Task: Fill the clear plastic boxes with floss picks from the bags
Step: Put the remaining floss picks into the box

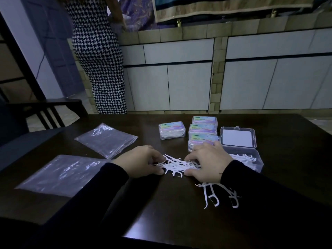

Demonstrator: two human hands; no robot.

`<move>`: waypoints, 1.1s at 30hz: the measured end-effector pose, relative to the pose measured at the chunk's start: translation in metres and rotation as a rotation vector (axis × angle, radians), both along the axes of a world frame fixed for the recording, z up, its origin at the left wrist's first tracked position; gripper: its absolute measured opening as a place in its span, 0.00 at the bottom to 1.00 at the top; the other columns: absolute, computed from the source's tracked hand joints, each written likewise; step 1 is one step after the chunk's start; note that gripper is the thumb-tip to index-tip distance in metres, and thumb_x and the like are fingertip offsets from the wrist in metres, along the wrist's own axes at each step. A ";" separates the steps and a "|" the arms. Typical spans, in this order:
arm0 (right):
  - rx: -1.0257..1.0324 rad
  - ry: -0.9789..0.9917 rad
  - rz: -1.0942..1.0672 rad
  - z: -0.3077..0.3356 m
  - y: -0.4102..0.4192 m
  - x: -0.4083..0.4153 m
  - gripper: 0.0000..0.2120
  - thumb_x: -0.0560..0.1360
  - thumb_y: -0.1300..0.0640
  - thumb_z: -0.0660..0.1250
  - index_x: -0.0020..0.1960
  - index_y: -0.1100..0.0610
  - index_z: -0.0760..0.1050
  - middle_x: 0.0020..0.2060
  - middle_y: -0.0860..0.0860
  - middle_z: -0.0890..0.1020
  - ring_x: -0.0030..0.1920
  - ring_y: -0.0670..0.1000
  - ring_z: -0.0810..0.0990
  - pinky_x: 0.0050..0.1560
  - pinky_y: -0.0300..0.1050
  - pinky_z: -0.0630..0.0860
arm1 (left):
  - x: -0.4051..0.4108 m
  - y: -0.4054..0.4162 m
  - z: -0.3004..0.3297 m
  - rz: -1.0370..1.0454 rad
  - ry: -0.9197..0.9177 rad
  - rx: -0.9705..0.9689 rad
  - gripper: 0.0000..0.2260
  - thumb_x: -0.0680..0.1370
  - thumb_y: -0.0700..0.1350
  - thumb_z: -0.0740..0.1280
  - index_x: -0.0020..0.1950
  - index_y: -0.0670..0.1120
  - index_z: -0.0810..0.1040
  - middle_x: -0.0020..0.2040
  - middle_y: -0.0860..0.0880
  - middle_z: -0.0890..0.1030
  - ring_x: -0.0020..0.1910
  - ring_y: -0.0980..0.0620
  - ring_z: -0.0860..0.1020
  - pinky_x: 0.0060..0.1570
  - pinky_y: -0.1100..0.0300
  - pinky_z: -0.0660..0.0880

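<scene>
A loose heap of white floss picks (177, 165) lies on the dark table (161, 198) between my hands. My left hand (142, 161) curls its fingers round the heap's left side. My right hand (209, 163) curls over the right side, fingertips in the picks. An open clear plastic box (242, 155) stands to the right, lid up, with some picks inside. More picks (215, 194) lie near my right wrist. Several closed, labelled boxes (203, 130) sit behind the heap, another (172, 130) to their left.
Two flat clear plastic bags lie on the left, one near (61, 174) and one farther back (106, 139). A person in a houndstooth dress (98, 56) stands beyond the table by white cabinets. A dark chair (45, 108) is at the far left.
</scene>
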State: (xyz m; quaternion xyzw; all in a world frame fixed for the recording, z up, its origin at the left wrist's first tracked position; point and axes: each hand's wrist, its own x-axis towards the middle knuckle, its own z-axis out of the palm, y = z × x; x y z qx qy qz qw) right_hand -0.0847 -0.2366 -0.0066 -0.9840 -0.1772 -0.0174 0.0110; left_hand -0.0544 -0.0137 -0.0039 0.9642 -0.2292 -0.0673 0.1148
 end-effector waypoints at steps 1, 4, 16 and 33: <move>0.025 -0.006 0.007 -0.001 0.000 0.000 0.22 0.75 0.35 0.61 0.65 0.43 0.74 0.60 0.43 0.76 0.61 0.49 0.68 0.65 0.52 0.56 | 0.000 -0.001 0.001 -0.017 0.010 -0.016 0.18 0.73 0.53 0.72 0.62 0.59 0.78 0.56 0.55 0.74 0.53 0.58 0.75 0.58 0.61 0.72; 0.071 -0.013 0.013 -0.003 0.000 -0.001 0.18 0.76 0.38 0.63 0.62 0.43 0.76 0.59 0.42 0.77 0.61 0.48 0.69 0.67 0.52 0.54 | 0.001 -0.003 0.000 -0.060 0.018 -0.042 0.19 0.73 0.48 0.73 0.62 0.61 0.77 0.57 0.57 0.71 0.54 0.61 0.73 0.57 0.67 0.68; 0.145 -0.159 -0.048 -0.004 0.000 0.002 0.14 0.78 0.41 0.62 0.57 0.45 0.78 0.54 0.44 0.81 0.58 0.49 0.72 0.59 0.50 0.58 | 0.006 -0.006 -0.003 -0.032 -0.152 0.019 0.10 0.76 0.51 0.69 0.56 0.54 0.81 0.46 0.59 0.73 0.46 0.59 0.72 0.48 0.64 0.69; 0.586 -0.191 -0.178 0.015 -0.024 -0.003 0.07 0.73 0.39 0.67 0.44 0.40 0.79 0.40 0.38 0.79 0.48 0.44 0.72 0.62 0.49 0.61 | 0.002 -0.013 0.000 0.072 -0.485 -0.246 0.06 0.77 0.48 0.68 0.50 0.51 0.84 0.48 0.55 0.81 0.50 0.55 0.77 0.48 0.57 0.75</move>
